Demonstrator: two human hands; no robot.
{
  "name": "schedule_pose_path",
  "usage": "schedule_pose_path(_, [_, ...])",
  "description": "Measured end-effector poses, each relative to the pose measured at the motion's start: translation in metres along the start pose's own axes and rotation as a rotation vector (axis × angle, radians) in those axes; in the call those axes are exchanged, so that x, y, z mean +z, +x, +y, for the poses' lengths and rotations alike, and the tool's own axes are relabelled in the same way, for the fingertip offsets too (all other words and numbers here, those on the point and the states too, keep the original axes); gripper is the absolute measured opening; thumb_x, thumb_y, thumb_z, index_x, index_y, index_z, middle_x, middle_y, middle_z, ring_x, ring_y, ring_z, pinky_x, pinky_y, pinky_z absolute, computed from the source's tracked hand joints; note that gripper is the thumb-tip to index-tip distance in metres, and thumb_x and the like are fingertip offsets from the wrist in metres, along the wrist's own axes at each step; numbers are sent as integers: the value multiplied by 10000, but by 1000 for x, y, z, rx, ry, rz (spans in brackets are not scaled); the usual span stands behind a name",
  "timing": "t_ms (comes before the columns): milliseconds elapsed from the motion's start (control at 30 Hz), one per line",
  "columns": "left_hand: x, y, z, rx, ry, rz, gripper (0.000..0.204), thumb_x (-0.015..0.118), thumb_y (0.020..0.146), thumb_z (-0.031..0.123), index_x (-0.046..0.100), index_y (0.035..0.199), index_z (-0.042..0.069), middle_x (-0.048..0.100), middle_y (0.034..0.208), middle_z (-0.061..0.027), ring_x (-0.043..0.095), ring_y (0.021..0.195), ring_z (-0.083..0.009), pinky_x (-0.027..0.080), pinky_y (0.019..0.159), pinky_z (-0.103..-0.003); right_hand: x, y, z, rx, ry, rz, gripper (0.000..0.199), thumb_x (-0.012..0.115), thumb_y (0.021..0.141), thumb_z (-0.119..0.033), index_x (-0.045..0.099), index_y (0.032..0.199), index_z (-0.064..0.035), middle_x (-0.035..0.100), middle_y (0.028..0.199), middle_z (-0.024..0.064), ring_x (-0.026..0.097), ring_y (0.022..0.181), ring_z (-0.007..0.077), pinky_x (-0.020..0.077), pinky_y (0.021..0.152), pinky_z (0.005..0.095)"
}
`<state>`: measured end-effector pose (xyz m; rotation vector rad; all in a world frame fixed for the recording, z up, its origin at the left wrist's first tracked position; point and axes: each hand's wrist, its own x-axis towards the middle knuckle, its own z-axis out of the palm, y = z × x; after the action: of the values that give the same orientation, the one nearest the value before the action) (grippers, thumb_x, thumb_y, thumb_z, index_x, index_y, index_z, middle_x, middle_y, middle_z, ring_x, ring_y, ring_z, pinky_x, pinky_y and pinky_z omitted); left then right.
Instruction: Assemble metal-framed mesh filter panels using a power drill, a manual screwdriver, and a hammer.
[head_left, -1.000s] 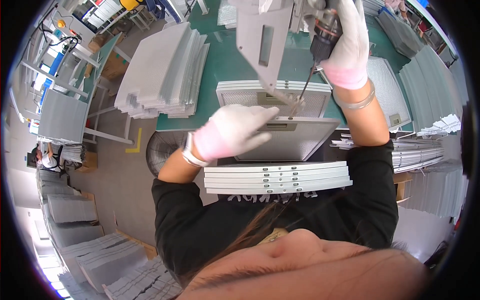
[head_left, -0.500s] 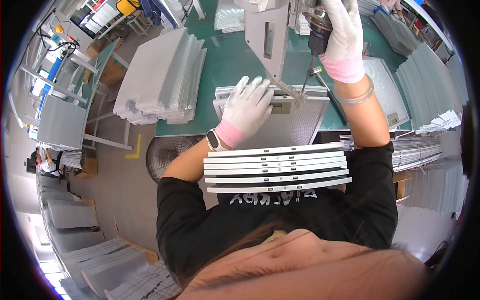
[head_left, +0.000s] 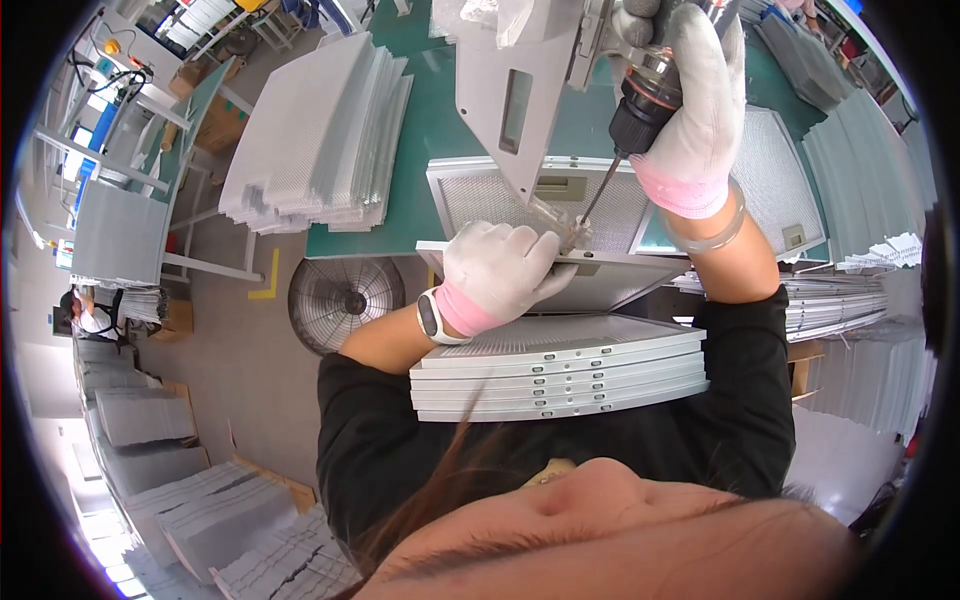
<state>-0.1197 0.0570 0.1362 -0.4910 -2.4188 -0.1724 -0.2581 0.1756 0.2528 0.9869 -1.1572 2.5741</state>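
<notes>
In white gloves with pink cuffs, both my hands are over the near edge of the green table. My left hand [head_left: 505, 270] has its fingers curled over the top edge of a metal-framed mesh filter panel [head_left: 635, 275], tilted at the table's edge. My right hand [head_left: 695, 130] is wrapped round an electric screwdriver [head_left: 650, 100]; its long bit slants down to a clear guide piece [head_left: 570, 228] under the grey stand arm [head_left: 510, 110], above the held panel's edge. Where the bit's tip ends is hard to see. Behind stands another mesh panel [head_left: 470, 200] with a recessed handle.
A pile of framed panels [head_left: 560, 380] lies against my body. Mesh sheets [head_left: 300, 130] are stacked on the table's left, more sheets [head_left: 865, 180] at right. A floor fan [head_left: 347, 300] stands below left. Beside my right forearm lies a finished-looking panel [head_left: 775, 180].
My left hand has come toward me and closed from spread fingers onto the panel's edge. That panel has come nearer, showing the one behind. The screwdriver is lower and more slanted.
</notes>
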Motion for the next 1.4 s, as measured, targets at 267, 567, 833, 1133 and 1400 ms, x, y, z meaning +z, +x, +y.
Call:
schedule_pose_path(267, [5,-2,-2,-2,-21,27,268,794,721,334,600,738,150,501,594,9,578,523,-182,449,487,-349,-8,-24,-5,-12,-202,-63,257,491,963,-161,541,1149,9,633,973,76,549,730,95,432,610,210])
schedule_pose_path(567, [11,1,-2,47,-134,86,322,836,678,284,554,629,136,516,581,-8,557,509,-209,420,461,-358,-6,-44,1,46,-55,-186,284,554,923,-230,494,1103,-18,538,888,61,433,644,58,337,518,189])
schedule_pose_path(833, [6,2,-2,36,-63,-40,333,806,714,350,573,595,144,529,520,-19,579,487,-210,453,476,-345,-9,-49,5,51,14,-246,231,477,867,-117,449,1079,-30,510,913,74,436,655,77,356,510,201])
schedule_pose_path(1133, [3,4,-4,47,-55,-46,298,782,751,364,612,695,125,616,664,-47,633,584,-208,483,512,-349,-13,-36,-9,174,-52,-355,165,459,859,-85,503,1004,-20,548,940,98,460,676,84,386,537,218])
schedule_pose_path(1400, [-66,25,-73,260,-664,-587,543,636,947,281,520,1399,2,708,1106,-178,702,938,-361,571,820,-402,31,28,-57,123,-197,167,294,609,984,-158,517,1245,-61,579,971,17,548,814,67,457,702,228])
